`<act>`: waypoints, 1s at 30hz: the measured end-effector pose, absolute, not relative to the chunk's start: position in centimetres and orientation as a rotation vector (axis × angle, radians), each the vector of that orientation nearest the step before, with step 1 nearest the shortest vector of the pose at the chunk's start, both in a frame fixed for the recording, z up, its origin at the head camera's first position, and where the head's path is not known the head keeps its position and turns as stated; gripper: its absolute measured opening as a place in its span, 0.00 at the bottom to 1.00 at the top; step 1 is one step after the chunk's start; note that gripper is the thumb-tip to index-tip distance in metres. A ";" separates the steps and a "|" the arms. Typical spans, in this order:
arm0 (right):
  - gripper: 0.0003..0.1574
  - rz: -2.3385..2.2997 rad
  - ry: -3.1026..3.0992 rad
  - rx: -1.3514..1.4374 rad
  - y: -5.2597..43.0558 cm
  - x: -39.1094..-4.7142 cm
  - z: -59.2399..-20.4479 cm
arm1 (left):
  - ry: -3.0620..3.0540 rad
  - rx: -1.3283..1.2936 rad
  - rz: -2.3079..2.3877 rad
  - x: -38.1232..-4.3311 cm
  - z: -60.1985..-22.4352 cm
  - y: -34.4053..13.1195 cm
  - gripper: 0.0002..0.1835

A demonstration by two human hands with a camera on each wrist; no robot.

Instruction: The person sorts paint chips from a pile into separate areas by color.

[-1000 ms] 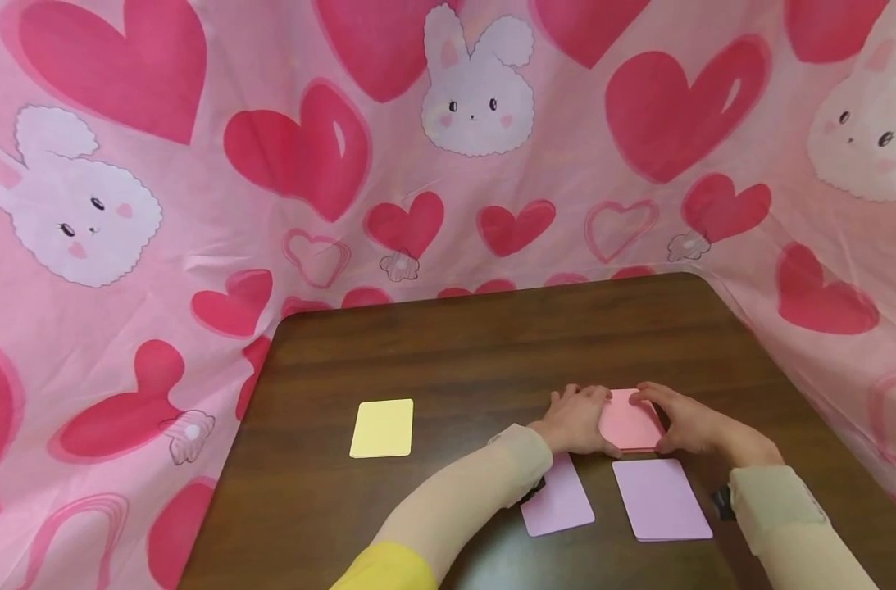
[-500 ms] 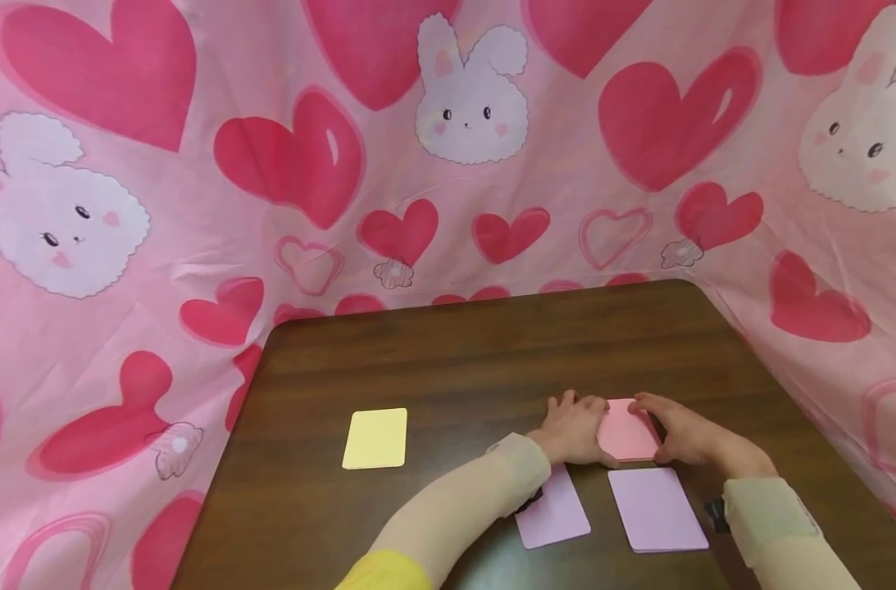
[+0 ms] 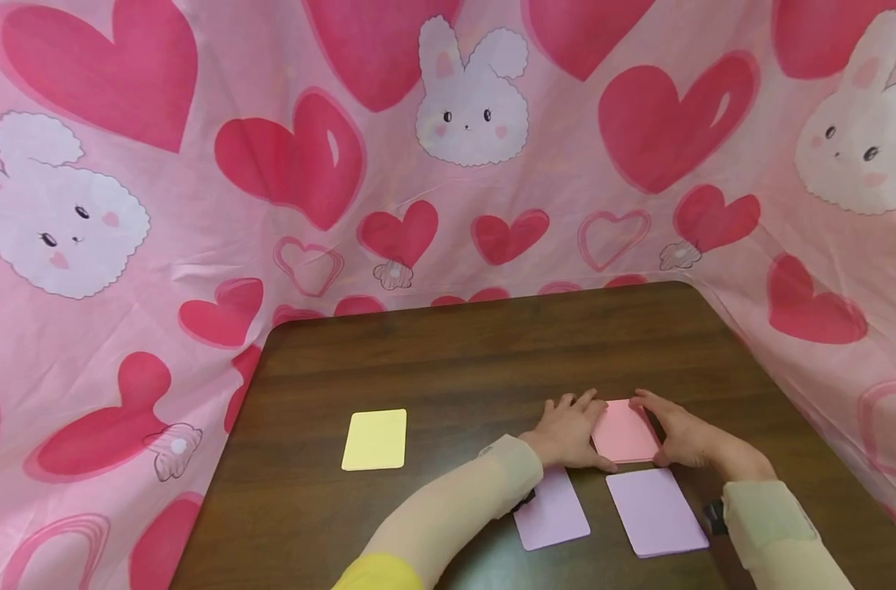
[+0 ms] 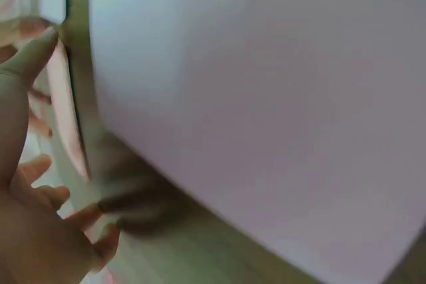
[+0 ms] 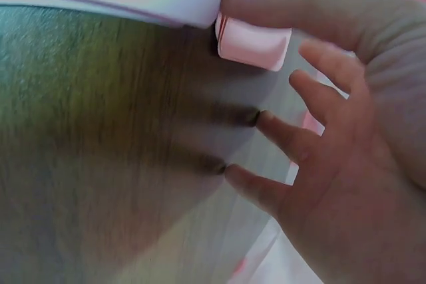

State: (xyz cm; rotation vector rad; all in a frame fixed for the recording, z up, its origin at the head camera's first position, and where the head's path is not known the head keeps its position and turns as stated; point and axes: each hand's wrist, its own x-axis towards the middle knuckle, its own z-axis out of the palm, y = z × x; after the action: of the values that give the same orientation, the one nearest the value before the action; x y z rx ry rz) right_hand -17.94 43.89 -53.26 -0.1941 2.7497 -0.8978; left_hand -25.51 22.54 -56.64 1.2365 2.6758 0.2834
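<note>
A stack of pink cards (image 3: 625, 431) lies flat on the table (image 3: 448, 360) between my hands. My left hand (image 3: 566, 430) is at its left edge, fingers spread, with the thumb by the near left corner. At the right edge is my right hand (image 3: 691, 430), its thumb near the front corner and its index finger by the far corner. In the right wrist view the thumb (image 5: 286, 1) touches the pink stack (image 5: 253, 44) while the other fingers spread apart. Lilac cards (image 3: 657, 512) lie just in front of the pink stack. Another lilac card pile (image 3: 552, 512) is partly under my left forearm.
A yellow card pile (image 3: 375, 440) lies on the left part of the table. Behind and beside the table hangs a pink cloth (image 3: 388, 164) printed with hearts and rabbits. Black wrist straps (image 3: 716, 516) show beneath the sleeves.
My left hand has shifted slightly left, its fingers spreading a little wider. The pink stack's left edge reaches slightly further left. My right hand has stayed at the right edge.
</note>
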 end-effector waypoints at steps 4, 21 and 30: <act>0.57 -0.924 2.800 -0.212 43.5 -17.7 -53.3 | 2.631 1.226 0.434 -26.2 -55.5 20.8 0.51; 0.57 -0.932 3.084 -0.499 36.8 -15.8 -50.2 | 2.715 1.228 0.533 -24.6 -51.0 10.4 0.47; 0.60 -0.867 3.018 -0.515 33.7 -13.9 -52.3 | 2.714 1.192 0.442 -21.2 -53.6 7.5 0.48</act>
State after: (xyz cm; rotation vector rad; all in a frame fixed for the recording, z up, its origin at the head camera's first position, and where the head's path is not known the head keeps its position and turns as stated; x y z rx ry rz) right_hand -13.85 33.70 -52.31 -0.5152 3.0175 -0.8666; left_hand -21.20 7.49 -53.59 1.1917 2.7144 0.4420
